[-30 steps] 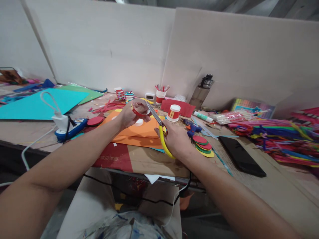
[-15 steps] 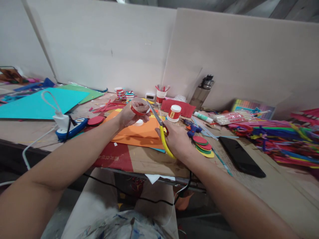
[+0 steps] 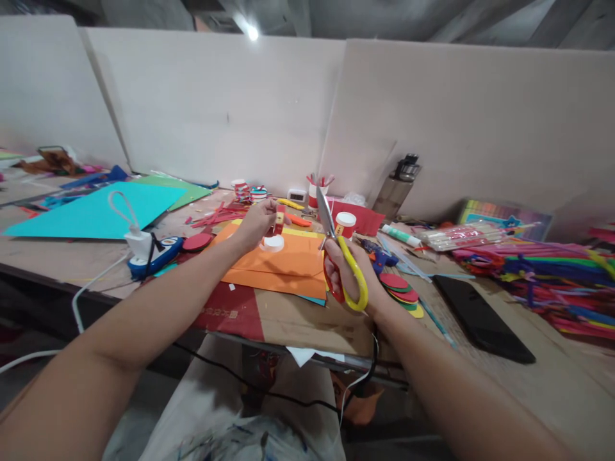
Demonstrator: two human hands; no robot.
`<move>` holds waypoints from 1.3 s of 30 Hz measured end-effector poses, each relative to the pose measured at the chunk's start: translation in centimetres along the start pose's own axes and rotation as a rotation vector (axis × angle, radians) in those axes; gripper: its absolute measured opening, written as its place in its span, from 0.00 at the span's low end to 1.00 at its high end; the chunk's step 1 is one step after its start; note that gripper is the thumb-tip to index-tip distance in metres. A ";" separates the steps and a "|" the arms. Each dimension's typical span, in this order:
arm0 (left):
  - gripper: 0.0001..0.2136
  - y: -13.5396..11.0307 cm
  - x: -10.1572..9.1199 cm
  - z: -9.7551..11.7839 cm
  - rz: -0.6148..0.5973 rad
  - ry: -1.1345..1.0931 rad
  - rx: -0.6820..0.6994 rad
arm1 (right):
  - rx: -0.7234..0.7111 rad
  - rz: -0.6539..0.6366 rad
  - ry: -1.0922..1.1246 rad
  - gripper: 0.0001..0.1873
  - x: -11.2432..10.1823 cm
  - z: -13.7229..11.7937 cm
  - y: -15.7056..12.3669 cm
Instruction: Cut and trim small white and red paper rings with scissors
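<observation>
My left hand (image 3: 259,224) is closed on a red paper strip (image 3: 279,219) with a small gold mark, held above the orange paper (image 3: 288,267). Below the strip, a white round lid or cup base (image 3: 273,243) rests on that paper. In my right hand (image 3: 355,269) are scissors (image 3: 358,275) with one yellow and one red handle loop, their metal blades pointing up and away. Just behind the right hand stands a red and white paper cup (image 3: 344,224), partly hidden.
A blue power strip (image 3: 156,256) with a white plug lies left of the orange sheets. Coloured paper discs (image 3: 398,291), a black phone (image 3: 480,318) and a glue stick (image 3: 401,235) lie on the right. A bottle (image 3: 396,189) leans against the back board.
My right hand has swung the scissors away from the left hand, turning the blades more upright. The left hand has turned the strip, whose marked face now shows. The view has tilted up.
</observation>
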State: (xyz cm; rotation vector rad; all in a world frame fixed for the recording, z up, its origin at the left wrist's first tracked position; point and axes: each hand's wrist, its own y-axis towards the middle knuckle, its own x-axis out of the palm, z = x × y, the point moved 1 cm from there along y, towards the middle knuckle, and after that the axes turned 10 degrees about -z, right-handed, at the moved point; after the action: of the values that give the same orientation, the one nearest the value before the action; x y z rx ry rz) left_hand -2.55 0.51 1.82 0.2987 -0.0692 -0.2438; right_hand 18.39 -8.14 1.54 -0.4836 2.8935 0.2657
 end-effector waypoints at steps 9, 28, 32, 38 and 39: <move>0.10 0.1 -0.8 -0.3 0.051 0.073 -0.125 | -0.046 0.083 0.163 0.26 -1.4 -0.9 0.6; 0.07 1.4 -3.0 -0.9 0.085 -0.222 -0.284 | -0.145 0.173 -0.680 0.18 -3.1 0.8 1.7; 0.04 1.7 -3.6 -1.6 0.167 -0.202 -0.289 | -0.064 0.124 -0.956 0.23 -3.0 0.7 1.7; 0.07 1.8 -3.8 -1.9 0.180 -0.152 -0.316 | 0.068 0.030 -1.225 0.25 -3.8 1.8 2.1; 0.06 1.7 -3.7 -1.9 0.155 -0.157 -0.325 | 0.090 0.011 -1.245 0.25 -3.9 1.9 2.1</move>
State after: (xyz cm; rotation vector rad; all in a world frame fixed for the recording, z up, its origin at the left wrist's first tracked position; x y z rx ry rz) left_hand -5.57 3.58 0.42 -0.0505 -0.2049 -0.1208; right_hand 21.62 -4.61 0.90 -0.1611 1.6793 0.2883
